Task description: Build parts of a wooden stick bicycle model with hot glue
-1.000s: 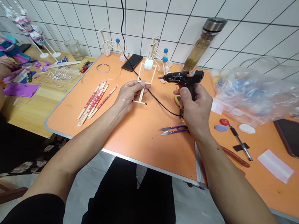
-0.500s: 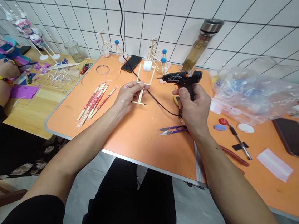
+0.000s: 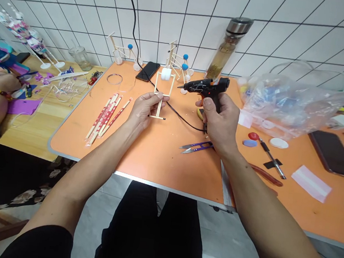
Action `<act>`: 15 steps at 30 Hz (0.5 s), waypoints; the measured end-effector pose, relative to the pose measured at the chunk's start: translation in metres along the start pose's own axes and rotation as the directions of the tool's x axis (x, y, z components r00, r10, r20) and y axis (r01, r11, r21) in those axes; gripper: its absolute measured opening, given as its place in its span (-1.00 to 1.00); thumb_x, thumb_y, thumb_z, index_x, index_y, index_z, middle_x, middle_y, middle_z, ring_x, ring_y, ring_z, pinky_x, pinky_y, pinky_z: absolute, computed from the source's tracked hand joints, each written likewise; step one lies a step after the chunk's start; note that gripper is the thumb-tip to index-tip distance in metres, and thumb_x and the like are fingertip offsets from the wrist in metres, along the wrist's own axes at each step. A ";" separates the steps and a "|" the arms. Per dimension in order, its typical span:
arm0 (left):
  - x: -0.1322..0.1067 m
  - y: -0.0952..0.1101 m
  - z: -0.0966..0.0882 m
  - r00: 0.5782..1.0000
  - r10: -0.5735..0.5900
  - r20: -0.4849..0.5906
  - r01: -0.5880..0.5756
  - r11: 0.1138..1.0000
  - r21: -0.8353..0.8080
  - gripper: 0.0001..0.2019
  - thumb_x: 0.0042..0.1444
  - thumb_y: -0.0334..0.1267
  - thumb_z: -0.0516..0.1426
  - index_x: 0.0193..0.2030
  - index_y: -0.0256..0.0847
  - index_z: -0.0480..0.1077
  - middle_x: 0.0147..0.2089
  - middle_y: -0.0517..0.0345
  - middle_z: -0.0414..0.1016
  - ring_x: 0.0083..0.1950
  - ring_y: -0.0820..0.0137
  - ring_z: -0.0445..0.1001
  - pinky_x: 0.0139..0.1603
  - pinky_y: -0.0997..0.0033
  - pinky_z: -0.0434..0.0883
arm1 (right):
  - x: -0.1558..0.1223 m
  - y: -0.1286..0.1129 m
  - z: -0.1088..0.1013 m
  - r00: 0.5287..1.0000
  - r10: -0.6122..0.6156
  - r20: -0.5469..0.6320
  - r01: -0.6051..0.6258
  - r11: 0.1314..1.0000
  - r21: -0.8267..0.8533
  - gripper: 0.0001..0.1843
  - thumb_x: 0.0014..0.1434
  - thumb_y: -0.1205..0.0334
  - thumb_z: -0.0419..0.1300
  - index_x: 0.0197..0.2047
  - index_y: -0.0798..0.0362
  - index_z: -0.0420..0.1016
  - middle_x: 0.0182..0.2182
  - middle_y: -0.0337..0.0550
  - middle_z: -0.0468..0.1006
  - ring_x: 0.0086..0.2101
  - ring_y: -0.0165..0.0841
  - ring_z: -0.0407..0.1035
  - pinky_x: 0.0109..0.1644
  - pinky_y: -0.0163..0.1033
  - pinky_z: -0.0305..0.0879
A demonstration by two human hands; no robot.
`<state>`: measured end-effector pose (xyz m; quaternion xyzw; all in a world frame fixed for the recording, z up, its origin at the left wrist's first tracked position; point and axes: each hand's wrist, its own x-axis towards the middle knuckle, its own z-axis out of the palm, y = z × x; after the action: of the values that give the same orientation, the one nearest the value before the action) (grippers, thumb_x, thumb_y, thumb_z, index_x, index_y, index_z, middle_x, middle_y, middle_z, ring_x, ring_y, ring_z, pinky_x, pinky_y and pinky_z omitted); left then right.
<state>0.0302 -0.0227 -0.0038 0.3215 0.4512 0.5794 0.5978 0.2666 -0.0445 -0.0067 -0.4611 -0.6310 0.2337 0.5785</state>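
Between the thumb and fingers of my left hand is a small wooden stick frame, held above the table. A white roller sits across its far end, and a short crossbar with dark tips forms the near end. My right hand grips a black glue gun, its nozzle pointing left toward the frame, a little apart from it. A small red light shows on the gun's body. Purple-handled thread snips lie below my right hand, with pliers partly hidden beside it.
Chopsticks in red wrappers lie left on the orange table. Behind stand two stick models, a phone and a glass bottle. A clear plastic bag fills the right. Another person's hand is at far left.
The whole view has shifted slightly to the left and up. Both hands keep the same hold, and the frame and glue gun stay about the same distance apart.
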 end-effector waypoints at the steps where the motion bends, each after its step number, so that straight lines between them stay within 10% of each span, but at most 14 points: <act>1: 0.000 0.000 0.000 1.000 0.001 -0.001 -0.001 1.000 0.005 -0.75 0.12 -0.16 0.54 -0.20 -0.14 0.62 -0.12 0.08 0.84 -0.15 0.37 0.79 -0.21 0.51 0.59 | 0.000 0.000 0.000 1.000 0.003 0.000 -0.003 1.000 0.005 -0.53 0.48 -0.35 0.29 -0.05 -0.09 0.56 -0.19 -0.08 0.68 -0.38 -0.30 0.41 -0.37 -0.17 0.42; 15: 0.006 -0.003 -0.003 1.000 -0.001 -0.007 0.001 1.000 -0.025 -0.79 0.18 -0.18 0.50 -0.20 -0.16 0.62 -0.09 0.07 0.84 -0.17 0.40 0.78 -0.18 0.52 0.60 | -0.002 -0.004 0.000 0.999 -0.051 0.002 0.051 0.999 -0.015 -0.53 0.48 -0.34 0.29 -0.04 -0.09 0.63 -0.19 -0.05 0.69 -0.26 -0.21 0.51 -0.28 -0.09 0.53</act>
<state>0.0278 -0.0178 -0.0087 0.3116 0.4461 0.5858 0.6006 0.2649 -0.0479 -0.0038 -0.4488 -0.6448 0.2145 0.5804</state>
